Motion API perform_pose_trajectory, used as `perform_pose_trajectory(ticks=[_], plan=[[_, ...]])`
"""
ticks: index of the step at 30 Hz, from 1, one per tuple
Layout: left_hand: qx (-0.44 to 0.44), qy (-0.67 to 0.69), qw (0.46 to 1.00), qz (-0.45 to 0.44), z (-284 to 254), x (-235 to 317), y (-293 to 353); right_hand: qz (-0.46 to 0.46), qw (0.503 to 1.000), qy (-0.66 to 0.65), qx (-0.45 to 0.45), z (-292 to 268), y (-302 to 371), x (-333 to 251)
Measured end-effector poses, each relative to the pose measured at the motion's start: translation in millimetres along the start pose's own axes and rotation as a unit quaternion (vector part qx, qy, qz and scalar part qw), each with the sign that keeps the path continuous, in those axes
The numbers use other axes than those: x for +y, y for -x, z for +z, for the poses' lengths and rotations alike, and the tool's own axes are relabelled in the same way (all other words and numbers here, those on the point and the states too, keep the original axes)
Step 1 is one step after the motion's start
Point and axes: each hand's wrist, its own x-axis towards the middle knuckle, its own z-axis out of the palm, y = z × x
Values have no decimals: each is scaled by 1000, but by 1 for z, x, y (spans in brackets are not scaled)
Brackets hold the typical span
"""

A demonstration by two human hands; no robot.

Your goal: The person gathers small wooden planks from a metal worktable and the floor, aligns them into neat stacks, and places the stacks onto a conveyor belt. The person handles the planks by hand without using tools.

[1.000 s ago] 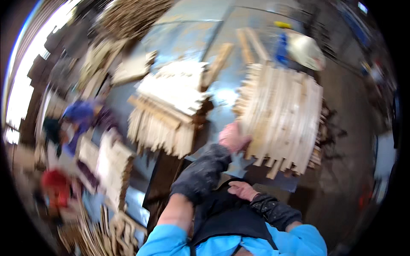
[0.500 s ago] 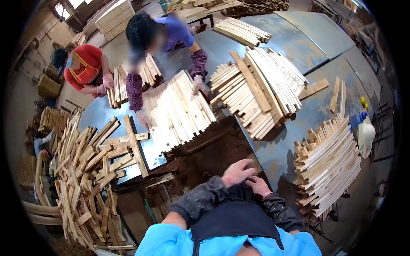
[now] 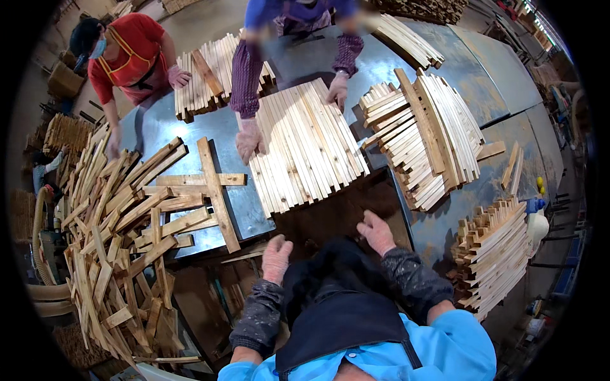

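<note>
My left hand (image 3: 276,259), in a pale pink work glove, is raised in front of my dark apron with its fingers apart and nothing in it. On the other side of the apron, my right hand (image 3: 377,233) is likewise gloved, open and holding nothing. Just beyond both hands lies a flat row of pale wooden strips (image 3: 302,146), its near edge at the table's edge; neither of my hands touches it. A co-worker's gloved hands (image 3: 250,140) press on the two sides of that row from across the table.
Loose wooden strips (image 3: 114,279) lie heaped at left. Stacked strips (image 3: 438,140) stand right of the row, with another stack (image 3: 492,254) nearer me beside a white bottle (image 3: 537,228). A co-worker in red (image 3: 130,57) stands far left by more strips (image 3: 222,66).
My hands, close together over my apron before, have moved apart. My view has shifted. The co-worker in red now reaches one hand to the heap; a brown strip shows on the far row.
</note>
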Motion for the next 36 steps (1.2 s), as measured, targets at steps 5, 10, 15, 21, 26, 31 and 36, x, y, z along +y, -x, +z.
perform_pose_trajectory(ticks=[5, 10, 15, 21, 26, 31, 36], plan=[[131, 13, 990, 53, -36, -2, -54, -105, 977, 156, 98, -14, -85, -35], [153, -155, 975, 41, -62, 19, -133, -145, 955, 227, 127, -15, -174, -59], [141, -297, 944, -21, -50, 45, -200, -115, 976, 163, 89, -4, -209, -52], [132, 70, 989, -22, -23, 64, -215, -168, 968, 170, 74, -10, -223, -52], [106, -121, 987, -3, -22, 67, -241, -151, 967, 185, 87, -2, -235, -63], [89, -110, 990, -5, -9, 68, -260, -84, 991, 21, 107, 15, -246, -67], [125, -251, 959, 47, -13, 59, -232, -52, 993, -33, 100, 16, -220, -46]])
